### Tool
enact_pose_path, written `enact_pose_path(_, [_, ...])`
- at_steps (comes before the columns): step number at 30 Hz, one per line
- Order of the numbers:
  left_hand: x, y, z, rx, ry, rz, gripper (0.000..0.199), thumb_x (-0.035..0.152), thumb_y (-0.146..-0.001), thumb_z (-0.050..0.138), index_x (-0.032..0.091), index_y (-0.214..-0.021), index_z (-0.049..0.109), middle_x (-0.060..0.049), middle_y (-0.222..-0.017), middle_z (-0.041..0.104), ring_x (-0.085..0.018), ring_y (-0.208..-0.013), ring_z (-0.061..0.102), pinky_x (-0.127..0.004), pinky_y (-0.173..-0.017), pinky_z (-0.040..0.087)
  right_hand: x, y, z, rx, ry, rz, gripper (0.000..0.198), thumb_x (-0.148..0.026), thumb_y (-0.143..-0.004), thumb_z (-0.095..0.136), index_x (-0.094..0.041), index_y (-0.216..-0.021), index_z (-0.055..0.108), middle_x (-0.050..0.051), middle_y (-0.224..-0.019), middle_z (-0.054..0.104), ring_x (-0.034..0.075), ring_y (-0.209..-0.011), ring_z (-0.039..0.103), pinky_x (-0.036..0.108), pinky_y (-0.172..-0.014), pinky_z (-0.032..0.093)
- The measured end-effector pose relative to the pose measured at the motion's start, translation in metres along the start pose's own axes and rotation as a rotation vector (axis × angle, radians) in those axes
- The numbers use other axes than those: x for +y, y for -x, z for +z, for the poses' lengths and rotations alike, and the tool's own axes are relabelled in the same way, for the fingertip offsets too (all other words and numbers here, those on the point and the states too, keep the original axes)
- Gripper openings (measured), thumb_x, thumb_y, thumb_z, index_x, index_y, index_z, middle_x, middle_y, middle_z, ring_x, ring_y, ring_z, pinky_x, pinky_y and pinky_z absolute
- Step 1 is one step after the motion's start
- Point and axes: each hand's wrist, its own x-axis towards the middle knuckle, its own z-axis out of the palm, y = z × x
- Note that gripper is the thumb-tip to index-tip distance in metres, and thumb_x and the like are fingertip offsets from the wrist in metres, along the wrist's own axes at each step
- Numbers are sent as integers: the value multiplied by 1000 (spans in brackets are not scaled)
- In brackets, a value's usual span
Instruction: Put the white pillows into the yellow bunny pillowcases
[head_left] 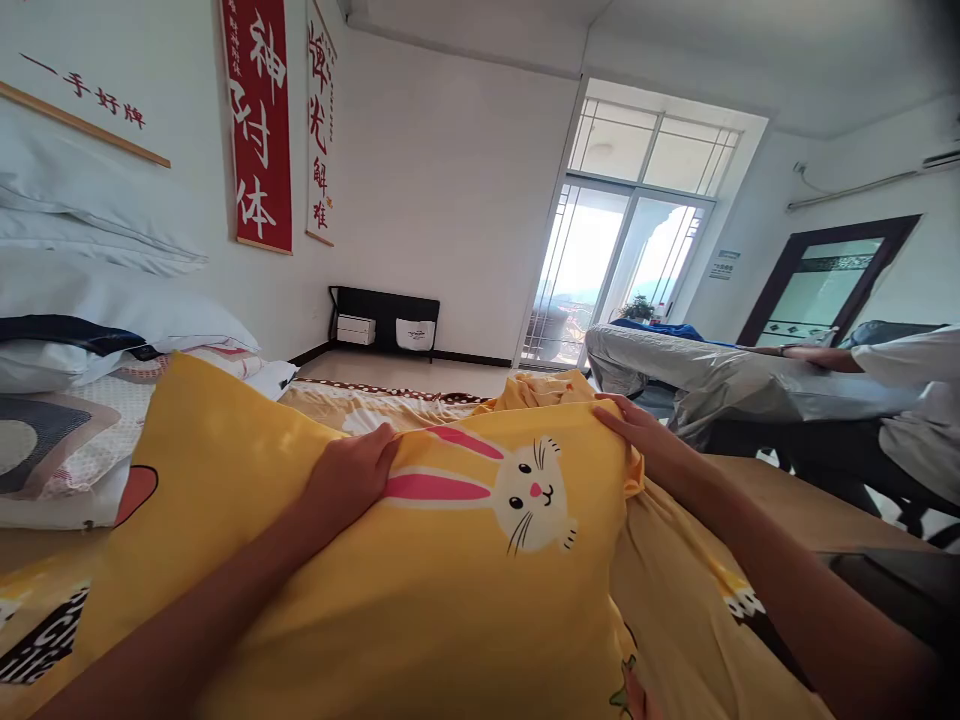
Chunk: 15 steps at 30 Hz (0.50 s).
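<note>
A yellow pillow [435,590] with a white rabbit print fills the lower middle of the view, its far edge raised toward me. My left hand [354,468] is closed over that far edge, left of the rabbit's pink ears, with the fingertips hidden behind the cloth. At the upper right corner, my right hand [626,418] grips the fabric, thumb and fingers partly behind it. Bunched yellow cloth [544,388] lies just beyond the pillow. Under it all spreads a tan and yellow printed bedding sheet [675,590].
White pillows [112,290] are stacked on the left above folded patterned bedding [67,430]. To the right, a person's arm [817,357] rests on a plastic-covered table [697,365]. A low black rack [385,310] stands by the far wall, left of a glass door [622,260].
</note>
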Motion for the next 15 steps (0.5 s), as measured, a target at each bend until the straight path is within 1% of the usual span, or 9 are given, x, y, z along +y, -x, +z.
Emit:
enact_pose_path(1, [-1, 2, -1, 14, 1, 14, 26, 30, -96, 30, 22, -80, 49, -2, -70, 68, -20, -65, 64, -28, -59, 34, -6, 2, 5, -15, -47, 29, 48, -61, -86, 40, -20, -97, 61, 7, -85, 70, 20, -72, 63, 29, -59, 46])
enact_pose_path(3, [-3, 5, -1, 46, 7, 50, 26, 30, -95, 29, 22, -79, 48, -2, -68, 68, -20, -63, 64, -29, -58, 34, -14, 5, 10, 59, -28, 82, 42, -59, -85, 42, -20, -84, 58, 6, -75, 68, 20, -67, 61, 28, -59, 42])
enact_pose_path(5, [-5, 6, 0, 80, 11, 88, 26, 29, -95, 30, 22, -78, 48, -2, -67, 67, -20, -61, 63, -29, -57, 34, -17, 7, 10, 203, 139, 63, 38, -54, -87, 39, -20, -79, 55, 5, -68, 65, 19, -62, 58, 28, -59, 37])
enact_pose_path(6, [-5, 6, 2, 96, 11, 106, 27, 29, -96, 30, 21, -78, 48, -2, -67, 67, -20, -60, 62, -29, -57, 34, -17, 7, 8, 247, 238, 37, 37, -51, -88, 37, -20, -79, 56, 6, -66, 64, 19, -60, 57, 28, -58, 35])
enact_pose_path(8, [-6, 6, 5, 125, 10, 143, 28, 29, -96, 31, 21, -76, 48, -2, -66, 66, -19, -59, 62, -29, -56, 34, -15, 6, 2, 281, 402, -5, 38, -46, -91, 33, -19, -80, 57, 7, -63, 63, 20, -58, 57, 28, -57, 30])
enact_pose_path(10, [-5, 6, 6, 145, 13, 182, 29, 29, -97, 31, 21, -75, 48, -1, -65, 65, -18, -58, 61, -28, -56, 33, -12, 5, -5, 313, 496, -34, 41, -46, -92, 30, -19, -76, 57, 8, -59, 61, 21, -59, 58, 29, -57, 28])
enact_pose_path(12, [-5, 6, 6, 162, 14, 208, 29, 29, -97, 31, 21, -75, 48, -1, -63, 64, -17, -56, 60, -28, -55, 33, -11, 4, -11, 369, 476, -36, 43, -47, -92, 31, -19, -74, 58, 9, -59, 61, 22, -62, 59, 29, -58, 30])
enact_pose_path(13, [-5, 6, 6, 170, 14, 213, 30, 29, -97, 31, 21, -74, 48, -1, -63, 64, -17, -56, 60, -28, -55, 33, -10, 4, -13, 397, 417, -25, 41, -48, -91, 34, -19, -75, 59, 8, -61, 61, 22, -63, 59, 30, -59, 32])
enact_pose_path(15, [-5, 8, 5, 193, 18, 207, 30, 28, -96, 31, 21, -73, 47, 0, -61, 63, -16, -53, 58, -27, -53, 32, -8, 4, -16, 447, 201, 41, 37, -50, -88, 40, -20, -77, 59, 7, -65, 63, 21, -64, 59, 30, -60, 36])
